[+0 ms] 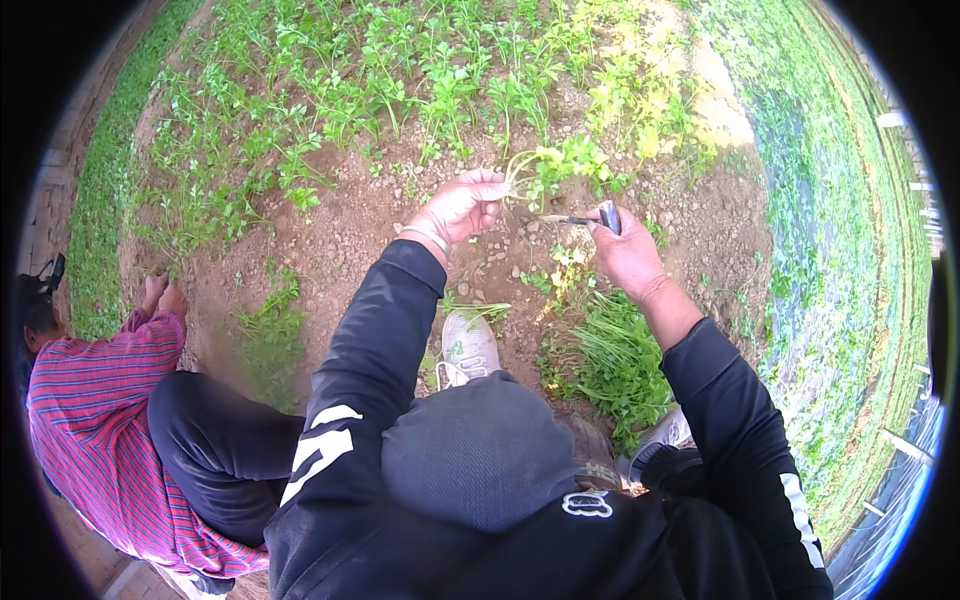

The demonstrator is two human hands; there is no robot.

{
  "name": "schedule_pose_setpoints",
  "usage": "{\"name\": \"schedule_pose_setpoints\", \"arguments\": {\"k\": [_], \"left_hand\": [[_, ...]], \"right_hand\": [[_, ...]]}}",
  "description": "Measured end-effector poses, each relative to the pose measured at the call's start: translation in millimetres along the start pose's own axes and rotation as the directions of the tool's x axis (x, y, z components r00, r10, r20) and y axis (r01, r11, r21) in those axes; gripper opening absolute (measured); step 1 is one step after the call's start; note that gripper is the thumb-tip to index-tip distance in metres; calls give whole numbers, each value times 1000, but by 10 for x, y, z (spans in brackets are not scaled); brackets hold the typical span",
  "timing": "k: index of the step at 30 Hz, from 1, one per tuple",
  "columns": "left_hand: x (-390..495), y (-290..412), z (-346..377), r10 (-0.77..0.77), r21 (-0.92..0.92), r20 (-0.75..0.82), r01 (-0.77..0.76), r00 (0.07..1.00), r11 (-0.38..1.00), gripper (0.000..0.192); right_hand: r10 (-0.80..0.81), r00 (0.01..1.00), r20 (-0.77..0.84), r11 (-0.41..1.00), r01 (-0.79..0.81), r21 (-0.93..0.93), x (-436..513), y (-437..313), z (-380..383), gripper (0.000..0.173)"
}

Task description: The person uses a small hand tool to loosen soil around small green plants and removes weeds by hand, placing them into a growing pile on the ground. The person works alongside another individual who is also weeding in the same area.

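My left hand (463, 208) pinches a leafy celery-like plant (576, 162) by the pale base of its stems, and its leaves spread to the right. In my right hand (631, 253) is a small hand tool (609, 217) with a dark handle and a narrow blade pointing left, just below the plant. Below that hand, a heap of pulled green plants (621, 356) lies on the soil with its stems roughly aligned. A few loose stems (480, 309) rest across the toe of my light shoe (469, 349).
Rows of growing green plants (450, 97) stand in the soil (352, 202) ahead. At left crouches another person in a striped shirt (105, 390), hands (166, 294) at the ground. Between us sits another green heap (271, 337). A planted strip (817, 225) runs along the right.
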State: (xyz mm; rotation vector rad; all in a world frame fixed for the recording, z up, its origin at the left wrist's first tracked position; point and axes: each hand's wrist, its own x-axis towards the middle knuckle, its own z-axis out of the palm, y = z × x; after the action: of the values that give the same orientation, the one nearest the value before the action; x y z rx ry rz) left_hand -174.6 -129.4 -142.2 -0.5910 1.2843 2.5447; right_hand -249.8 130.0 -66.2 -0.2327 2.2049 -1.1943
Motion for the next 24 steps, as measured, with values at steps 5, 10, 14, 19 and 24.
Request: {"name": "schedule_pose_setpoints", "arguments": {"k": [5, 10, 14, 19, 24], "left_hand": [[-222, 85, -336, -121, 147, -128, 140, 984, 979, 12], [-543, -20, -216, -150, 518, -330, 312, 932, 796, 24], [-855, 50, 31, -176, 539, -8, 153, 984, 828, 28], [-1613, 281, 37, 148, -183, 425, -75, 893, 980, 34], [-1910, 210, -96, -51, 23, -134, 54, 990, 998, 27]], "right_hand": [[28, 986, -163, 988, -2, 154, 136, -140, -129, 18], [104, 991, 83, 961, -122, 247, 46, -356, -95, 16], [177, 945, 276, 813, -298, 499, 4, -382, 278, 15], [256, 911, 323, 522, -411, 747, -33, -157, 380, 18], [298, 901, 316, 610, -434, 663, -397, 85, 12, 18]]}}
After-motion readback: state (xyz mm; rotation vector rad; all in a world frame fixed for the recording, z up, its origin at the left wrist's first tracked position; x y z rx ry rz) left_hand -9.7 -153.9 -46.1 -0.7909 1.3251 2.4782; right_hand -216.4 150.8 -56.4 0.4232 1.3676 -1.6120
